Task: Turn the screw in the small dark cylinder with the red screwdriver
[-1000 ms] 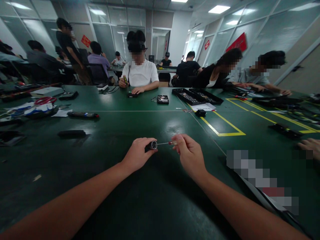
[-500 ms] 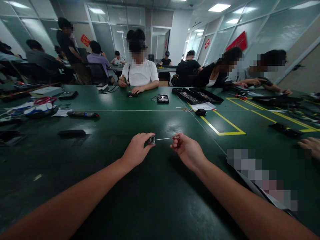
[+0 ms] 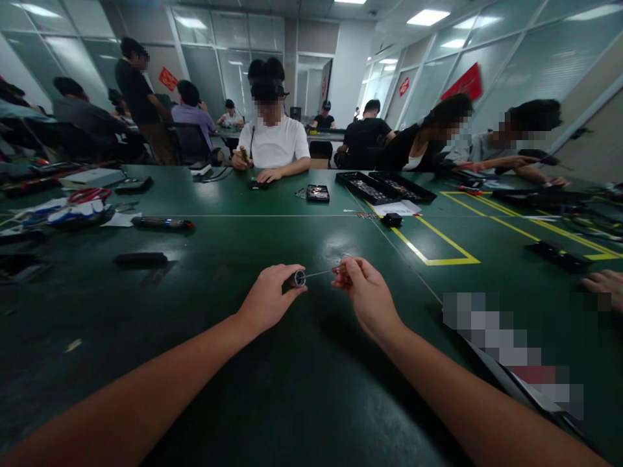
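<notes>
Over the near middle of the green table (image 3: 272, 402), my left hand (image 3: 265, 297) is closed around a short dark cylinder (image 3: 298, 279). Its round, metal-rimmed open end faces right. Pinched in the fingers of my right hand (image 3: 368, 293) is a thin metal rod (image 3: 319, 274), whose grip end is mostly hidden by them. The rod slants slightly down to the left, and its far tip meets the cylinder's open end; how deep it goes inside I cannot tell.
A pen-shaped electric screwdriver (image 3: 162, 222) and a black case (image 3: 141, 260) lie left. Ahead are a hard drive (image 3: 318, 192), black parts trays (image 3: 365, 188) and a small black block (image 3: 392, 220). A person in white (image 3: 272, 146) sits opposite; another person's hand (image 3: 603, 285) rests at right.
The cylinder has shifted slightly right and down, its opening turned more toward me. The rod's tip has come from just outside the opening to within its rim.
</notes>
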Motion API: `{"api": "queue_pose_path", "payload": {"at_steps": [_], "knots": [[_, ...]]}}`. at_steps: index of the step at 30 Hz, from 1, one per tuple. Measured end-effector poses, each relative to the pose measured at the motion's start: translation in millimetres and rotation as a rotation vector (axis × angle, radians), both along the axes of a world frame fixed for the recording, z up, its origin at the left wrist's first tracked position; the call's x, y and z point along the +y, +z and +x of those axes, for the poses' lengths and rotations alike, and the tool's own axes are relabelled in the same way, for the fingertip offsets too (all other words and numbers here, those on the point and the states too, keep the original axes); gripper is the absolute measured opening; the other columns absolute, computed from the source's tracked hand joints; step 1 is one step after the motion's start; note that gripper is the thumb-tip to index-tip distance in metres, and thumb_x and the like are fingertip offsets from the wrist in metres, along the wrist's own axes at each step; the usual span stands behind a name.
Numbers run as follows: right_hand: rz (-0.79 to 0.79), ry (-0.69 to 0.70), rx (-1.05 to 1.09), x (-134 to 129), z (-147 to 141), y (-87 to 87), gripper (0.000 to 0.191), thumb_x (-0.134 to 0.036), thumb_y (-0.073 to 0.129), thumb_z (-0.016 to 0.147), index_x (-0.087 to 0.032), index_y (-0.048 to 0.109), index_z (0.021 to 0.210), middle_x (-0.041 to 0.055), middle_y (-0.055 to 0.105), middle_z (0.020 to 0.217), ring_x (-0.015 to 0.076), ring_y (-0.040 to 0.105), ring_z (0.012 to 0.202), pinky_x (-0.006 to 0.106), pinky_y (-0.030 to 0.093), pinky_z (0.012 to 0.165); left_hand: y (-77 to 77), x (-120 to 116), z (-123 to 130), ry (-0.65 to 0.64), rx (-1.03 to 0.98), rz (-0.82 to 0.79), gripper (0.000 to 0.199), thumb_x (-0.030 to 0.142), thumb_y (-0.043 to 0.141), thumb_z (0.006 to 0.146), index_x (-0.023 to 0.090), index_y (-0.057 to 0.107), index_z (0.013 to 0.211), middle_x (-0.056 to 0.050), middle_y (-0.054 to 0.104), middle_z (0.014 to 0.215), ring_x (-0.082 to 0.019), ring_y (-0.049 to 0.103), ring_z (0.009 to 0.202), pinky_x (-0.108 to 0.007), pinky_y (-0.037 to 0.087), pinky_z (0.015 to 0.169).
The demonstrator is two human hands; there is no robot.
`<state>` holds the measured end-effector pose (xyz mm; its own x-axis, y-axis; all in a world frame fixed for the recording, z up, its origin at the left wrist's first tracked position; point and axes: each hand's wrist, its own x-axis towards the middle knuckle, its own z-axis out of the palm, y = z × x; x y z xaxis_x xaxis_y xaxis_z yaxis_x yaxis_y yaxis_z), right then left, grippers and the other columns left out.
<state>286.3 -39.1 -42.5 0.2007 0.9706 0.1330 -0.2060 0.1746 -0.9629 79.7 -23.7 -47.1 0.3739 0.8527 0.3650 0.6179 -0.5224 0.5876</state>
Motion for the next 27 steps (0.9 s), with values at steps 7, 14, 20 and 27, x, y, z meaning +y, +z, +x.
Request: {"api": "queue_pose_path", "payload": {"at_steps": [7,14,20,27], "knots": [[0.115,0.039,-0.199,-11.9,-0.7,9.3,0.036,-0.056,0.053,0.097,-0.024,0.067,0.089,-0.0045,0.055,0.060,0.0139,0.053,0.055,0.031,0.047,0.061,-4.2,1.8,-1.5,0.013,-0.014,-0.039,0.032,0.027,0.069,0.092,0.024,0.065,0.123,-0.005,0.069,0.117,-0.023,0.063,0.109,-0.042,0.049,0.098],[0.157,-0.062,-0.330,-21.8,-3.4,19.0,0.020,-0.044,0.064,0.092,-0.024,0.068,0.094,0.0007,0.068,0.076,0.0181,0.061,0.071,0.032,0.048,0.067,-5.6,1.6,-2.2,-0.008,0.001,-0.041,0.035,0.027,0.070,0.091,0.024,0.064,0.126,-0.003,0.069,0.117,-0.022,0.062,0.110,-0.042,0.048,0.101],[0.158,-0.075,-0.315,-18.4,-6.4,12.0,0.025,-0.047,0.058,0.094,-0.024,0.067,0.093,0.0018,0.067,0.078,0.0189,0.062,0.073,0.035,0.050,0.072,-2.2,-2.0,-1.4,-0.012,-0.007,-0.025,0.034,0.024,0.072,0.090,0.022,0.065,0.123,-0.004,0.070,0.112,-0.021,0.064,0.104,-0.039,0.050,0.095],[-0.186,0.032,0.208,8.5,9.6,-1.0,0.028,-0.047,0.070,0.084,-0.023,0.061,0.074,-0.0014,0.056,0.063,0.0159,0.052,0.056,0.038,0.055,0.065,1.9,6.3,-1.8,-0.008,0.098,0.021,0.032,0.025,0.068,0.092,0.023,0.064,0.123,-0.004,0.069,0.108,-0.023,0.063,0.101,-0.044,0.048,0.096]]}}
